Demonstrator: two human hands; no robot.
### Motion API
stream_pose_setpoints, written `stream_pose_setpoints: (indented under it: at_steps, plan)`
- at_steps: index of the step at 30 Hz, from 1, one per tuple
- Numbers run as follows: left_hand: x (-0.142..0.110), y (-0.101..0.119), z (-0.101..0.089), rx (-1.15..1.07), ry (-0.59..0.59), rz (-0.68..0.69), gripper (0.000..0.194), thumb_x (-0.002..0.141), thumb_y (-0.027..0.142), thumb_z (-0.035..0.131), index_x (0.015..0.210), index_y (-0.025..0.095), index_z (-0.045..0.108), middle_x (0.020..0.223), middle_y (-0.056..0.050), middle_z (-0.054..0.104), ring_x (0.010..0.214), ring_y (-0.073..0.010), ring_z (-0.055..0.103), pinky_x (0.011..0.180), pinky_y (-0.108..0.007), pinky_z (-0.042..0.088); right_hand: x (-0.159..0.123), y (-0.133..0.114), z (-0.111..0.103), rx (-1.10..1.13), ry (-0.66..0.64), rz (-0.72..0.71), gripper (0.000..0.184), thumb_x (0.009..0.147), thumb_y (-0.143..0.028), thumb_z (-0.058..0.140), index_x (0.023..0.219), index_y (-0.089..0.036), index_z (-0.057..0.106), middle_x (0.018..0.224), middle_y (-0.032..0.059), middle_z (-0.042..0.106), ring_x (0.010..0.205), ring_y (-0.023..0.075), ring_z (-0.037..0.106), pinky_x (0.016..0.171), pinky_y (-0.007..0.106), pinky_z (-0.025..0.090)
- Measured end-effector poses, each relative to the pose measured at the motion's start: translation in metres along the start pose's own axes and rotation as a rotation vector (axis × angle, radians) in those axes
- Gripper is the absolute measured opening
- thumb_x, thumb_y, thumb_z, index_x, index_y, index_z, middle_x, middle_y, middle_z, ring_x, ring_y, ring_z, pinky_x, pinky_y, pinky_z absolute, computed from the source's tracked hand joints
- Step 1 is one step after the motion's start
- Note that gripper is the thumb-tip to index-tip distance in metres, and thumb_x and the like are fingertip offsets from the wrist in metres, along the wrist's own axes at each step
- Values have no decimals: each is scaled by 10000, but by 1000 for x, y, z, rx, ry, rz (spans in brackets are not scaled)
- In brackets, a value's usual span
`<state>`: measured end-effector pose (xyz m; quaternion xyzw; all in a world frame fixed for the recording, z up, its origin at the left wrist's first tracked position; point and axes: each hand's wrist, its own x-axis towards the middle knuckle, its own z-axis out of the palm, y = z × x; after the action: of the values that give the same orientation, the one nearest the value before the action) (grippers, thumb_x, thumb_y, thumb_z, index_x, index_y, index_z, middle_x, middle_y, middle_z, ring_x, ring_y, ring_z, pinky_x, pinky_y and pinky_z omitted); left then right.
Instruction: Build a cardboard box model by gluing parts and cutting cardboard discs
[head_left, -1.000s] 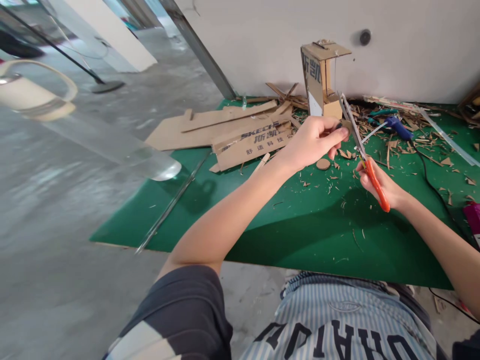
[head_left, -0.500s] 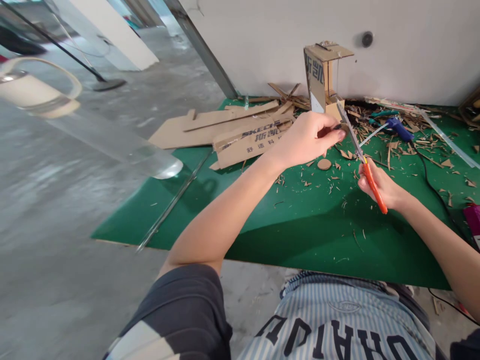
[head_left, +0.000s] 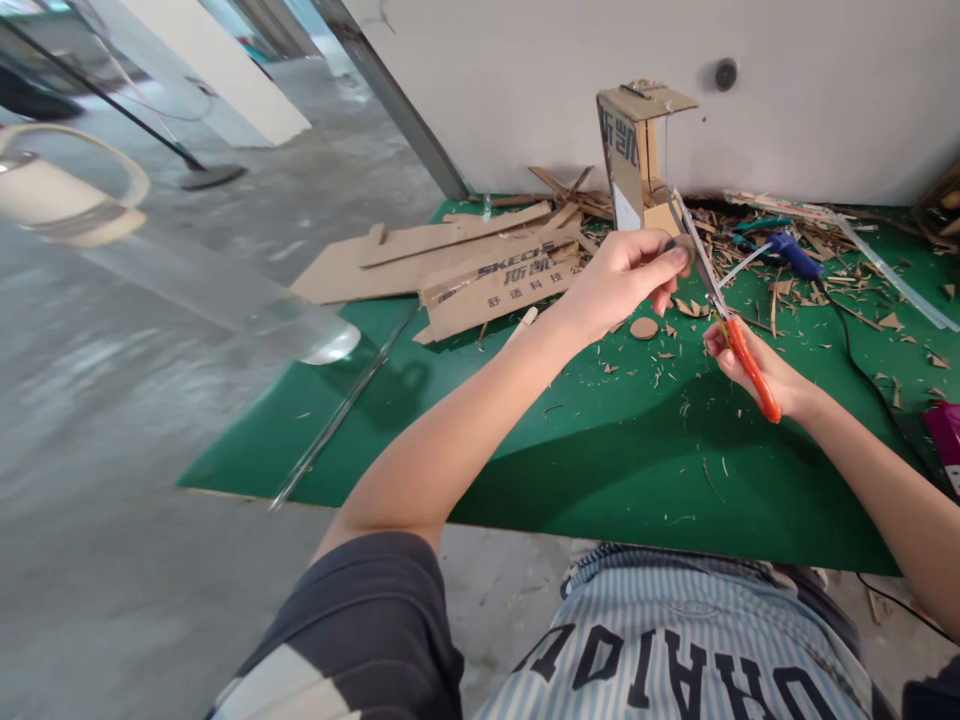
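My left hand (head_left: 630,275) pinches a small rounded piece of cardboard (head_left: 684,246) between thumb and fingers. Scissors (head_left: 750,370) with orange handles are gripped in my right hand (head_left: 757,365). Their blades point up and away, right beside the cardboard piece; whether they touch it I cannot tell. Below my hands a cardboard disc (head_left: 644,328) lies flat on the green table (head_left: 600,470). Behind them stands an upright cardboard structure (head_left: 624,150) with a flat top piece.
Flat cardboard sheets (head_left: 502,285) lie to the left. A blue glue gun (head_left: 796,256) with a black cable rests on the right among many cardboard scraps (head_left: 889,322). A wall (head_left: 525,90) bounds the back. A clear cylinder (head_left: 225,290) with a cream handle appears at far left.
The cardboard piece in my left hand has turned and shows more of its face. The scissors have shifted slightly, and the whole view has moved a little.
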<state>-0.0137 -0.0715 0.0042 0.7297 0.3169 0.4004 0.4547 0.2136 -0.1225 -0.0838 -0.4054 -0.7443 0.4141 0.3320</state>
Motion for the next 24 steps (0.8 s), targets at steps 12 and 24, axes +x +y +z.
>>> stream_pose_setpoints:
  at_steps: [12, 24]
  plan:
    - [-3, 3, 3, 67, 21, 63, 411, 945, 499, 665, 702, 196, 531, 575, 25, 563, 463, -80, 531, 498, -236, 468, 0, 1, 0, -80, 46, 32, 567, 870, -804, 487, 955, -248, 426, 743, -26, 467, 631, 139, 378, 588, 340, 332]
    - [-2, -14, 16, -64, 72, 134, 369, 977, 485, 618, 750, 201, 549, 628, 27, 569, 500, -84, 563, 524, -245, 488, 3, -7, -4, -86, 53, -33, 669, 814, -912, 426, 838, -243, 419, 744, -26, 438, 616, 118, 343, 567, 326, 325]
